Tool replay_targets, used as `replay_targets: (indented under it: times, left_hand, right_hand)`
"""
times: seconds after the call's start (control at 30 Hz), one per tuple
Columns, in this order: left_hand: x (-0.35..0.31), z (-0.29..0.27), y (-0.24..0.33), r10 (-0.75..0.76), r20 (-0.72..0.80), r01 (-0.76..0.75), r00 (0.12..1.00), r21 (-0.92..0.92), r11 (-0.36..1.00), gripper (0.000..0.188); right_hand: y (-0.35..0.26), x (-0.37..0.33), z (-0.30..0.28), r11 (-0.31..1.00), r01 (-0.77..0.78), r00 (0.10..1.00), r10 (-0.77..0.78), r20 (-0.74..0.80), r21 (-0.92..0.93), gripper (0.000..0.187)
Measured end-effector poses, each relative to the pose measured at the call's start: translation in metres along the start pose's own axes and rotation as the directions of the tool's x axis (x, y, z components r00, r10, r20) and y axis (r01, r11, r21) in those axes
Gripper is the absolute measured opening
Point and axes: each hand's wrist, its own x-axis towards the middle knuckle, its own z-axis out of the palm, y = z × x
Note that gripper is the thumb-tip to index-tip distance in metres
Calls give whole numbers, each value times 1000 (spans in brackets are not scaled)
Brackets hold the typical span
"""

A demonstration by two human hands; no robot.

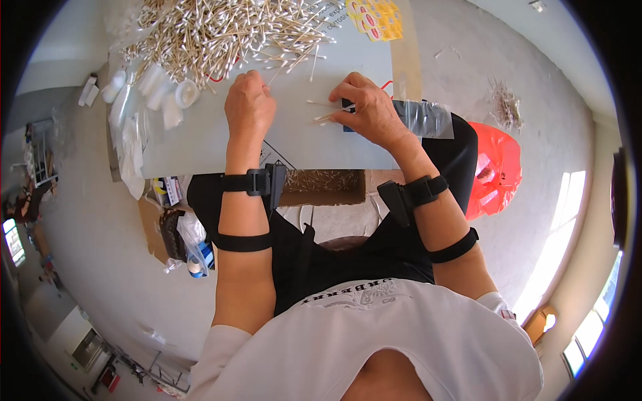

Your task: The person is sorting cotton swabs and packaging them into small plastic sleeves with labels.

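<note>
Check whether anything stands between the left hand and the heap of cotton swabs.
Nothing visible: the left hand is close to the near edge of the heap. A thin red strip lies left of the hand, not between them.

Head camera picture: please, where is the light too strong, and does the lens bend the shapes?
Head view: sunlight burns out a strip of the floor at right, and glare whitens parts of the red bag; head view: the wall at right curves and the corners go black; head view: the piled cotton swabs can be told apart in places, but overlap heavily.
</note>
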Motion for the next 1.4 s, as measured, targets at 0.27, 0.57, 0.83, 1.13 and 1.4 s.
replay_targets:
  times: [0.27,0.57,0.83,1.13,1.4]
  left_hand:
    - [-26,-7,7,9,47,7,999,-341,940,9]
    - [-40,24,47,335,-96,-348,937,-247,904,15]
    - [-9,21,32,145,-310,-205,940,-171,964,24]
    - [21,38,17,201,-310,-252,929,-133,959,24]
    - [25,34,12,176,-229,-234,958,-258,937,20]
  right_hand:
    - [16,28,6,992,-118,986,113,-124,-36,20]
    - [21,40,-1,988,-122,966,141,-216,97,27]
    - [25,72,10,973,86,961,-138,-241,-215,28]
    - [30,64,15,965,64,953,-135,-272,-253,8]
    - [21,25,12,977,98,980,-127,-152,-188,12]
